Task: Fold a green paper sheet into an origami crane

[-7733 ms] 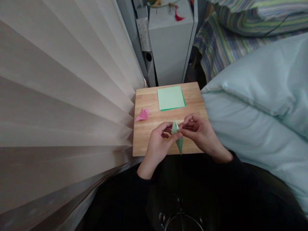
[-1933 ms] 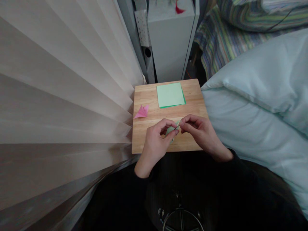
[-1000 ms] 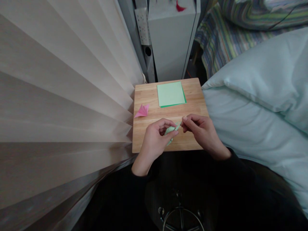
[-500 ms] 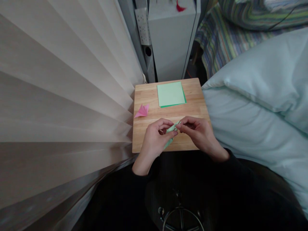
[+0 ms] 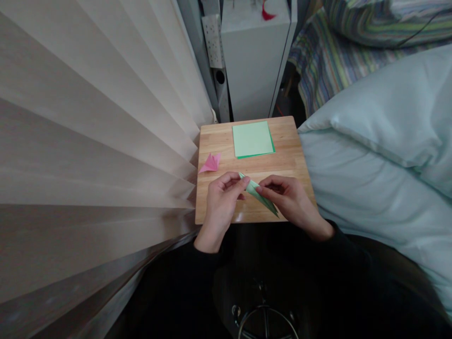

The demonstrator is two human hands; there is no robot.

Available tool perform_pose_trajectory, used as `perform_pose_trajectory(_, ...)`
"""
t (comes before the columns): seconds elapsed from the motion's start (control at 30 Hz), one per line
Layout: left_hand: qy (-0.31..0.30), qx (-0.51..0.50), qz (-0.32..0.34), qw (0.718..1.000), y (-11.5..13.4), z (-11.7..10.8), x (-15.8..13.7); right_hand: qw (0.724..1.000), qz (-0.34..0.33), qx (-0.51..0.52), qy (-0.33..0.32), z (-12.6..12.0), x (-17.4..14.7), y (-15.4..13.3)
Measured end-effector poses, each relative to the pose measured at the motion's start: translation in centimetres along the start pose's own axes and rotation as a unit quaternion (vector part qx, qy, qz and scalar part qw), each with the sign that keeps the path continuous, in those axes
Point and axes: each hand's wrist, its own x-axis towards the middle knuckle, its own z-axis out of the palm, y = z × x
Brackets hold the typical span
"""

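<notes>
A narrow folded green paper (image 5: 262, 198) is held slantwise over the near part of the small wooden table (image 5: 282, 165), its pointed lower end toward the right. My left hand (image 5: 224, 197) pinches its upper left end between thumb and fingers. Gripping its right edge near the middle is my right hand (image 5: 289, 197), with the fingers curled behind. A pink folded paper piece (image 5: 211, 163) lies at the table's left side. Square green sheets (image 5: 253, 139), light on top with a darker edge showing, lie toward the back.
Pleated pale curtain (image 5: 106, 141) hangs along the table's left edge. Behind the table stands a white cabinet (image 5: 252, 70). A bed with a pale blue quilt (image 5: 370, 179) borders the right side. Below the table are metal chair legs (image 5: 266, 320).
The folded green paper has been turned: its long end now points down to the right instead of down to the left. Both hands have shifted their hold on it.
</notes>
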Motion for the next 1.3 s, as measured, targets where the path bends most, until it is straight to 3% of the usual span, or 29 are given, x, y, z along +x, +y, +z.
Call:
perform_pose_trajectory(0.2,0.025,0.006,0.053,0.998,-0.6,0.0,0.3,1.0,0.01,0.009,-0.005,0.0,0.0,0.0)
perform_pose_trajectory(0.4,0.039,-0.013,0.048,0.998,-0.4,0.0,0.3,1.0,-0.003,0.001,-0.009,0.1,0.0,0.0)
perform_pose_trajectory(0.63,0.07,-0.041,0.054,0.995,0.0,0.0,0.2,0.997,0.019,0.038,0.069,0.4,0.3,0.8)
perform_pose_trajectory(0.8,0.08,-0.064,0.053,0.993,-0.2,0.2,0.1,0.998,-0.004,0.035,0.056,0.2,0.1,0.6)
perform_pose_trajectory(1.1,0.031,-0.05,0.06,0.996,0.0,0.6,1.0,0.998,-0.032,0.002,0.048,-1.0,0.1,0.1)
perform_pose_trajectory(1.3,-0.014,-0.026,0.073,0.997,0.6,1.6,2.0,0.992,-0.072,0.015,0.099,-1.3,0.9,0.5)
